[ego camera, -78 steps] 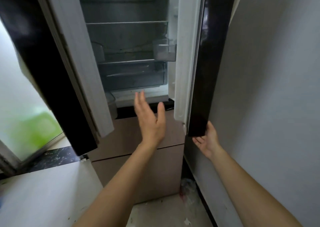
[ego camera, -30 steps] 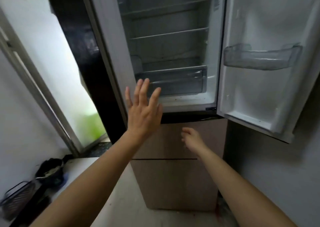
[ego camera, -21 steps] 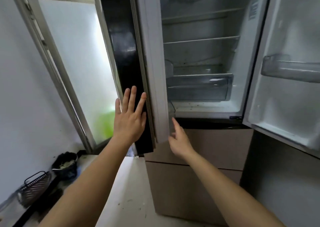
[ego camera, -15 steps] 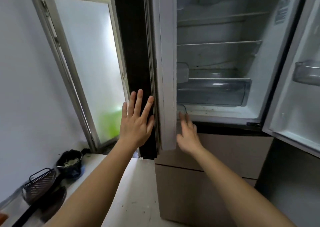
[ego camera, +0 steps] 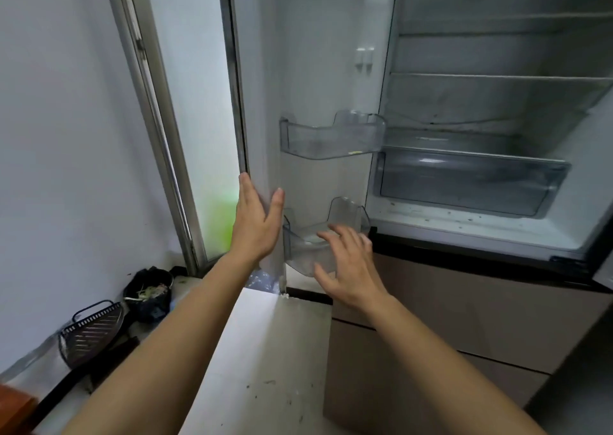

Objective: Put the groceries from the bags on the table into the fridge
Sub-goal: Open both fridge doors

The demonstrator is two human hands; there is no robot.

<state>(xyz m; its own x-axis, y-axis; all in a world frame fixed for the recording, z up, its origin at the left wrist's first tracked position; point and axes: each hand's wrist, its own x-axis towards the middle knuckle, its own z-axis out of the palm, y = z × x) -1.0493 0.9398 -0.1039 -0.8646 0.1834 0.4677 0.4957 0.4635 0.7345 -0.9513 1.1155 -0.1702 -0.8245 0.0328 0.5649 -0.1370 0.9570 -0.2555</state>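
Note:
The fridge [ego camera: 491, 222] stands open with bare shelves and a clear crisper drawer [ego camera: 464, 182]. Its left door [ego camera: 318, 69] is swung wide, showing its white inner side with an upper clear bin [ego camera: 331, 139] and a lower clear bin [ego camera: 318, 242], both holding nothing. My left hand [ego camera: 255, 222] lies flat with straight fingers against the door's outer edge. My right hand [ego camera: 348, 262] hovers with spread fingers in front of the lower bin and holds nothing. No bags or groceries are in view.
Beige lower drawers [ego camera: 464, 318] sit under the open compartment. A white counter [ego camera: 258, 361] runs at the left, with a dark bowl [ego camera: 149, 295] of scraps and a wire basket [ego camera: 89, 331] by the wall. A frosted window [ego camera: 189, 102] is behind the door.
The left door has swung fully open, so its inner bins now face me. My left hand stayed on the door's edge and my right hand moved in front of the lower bin.

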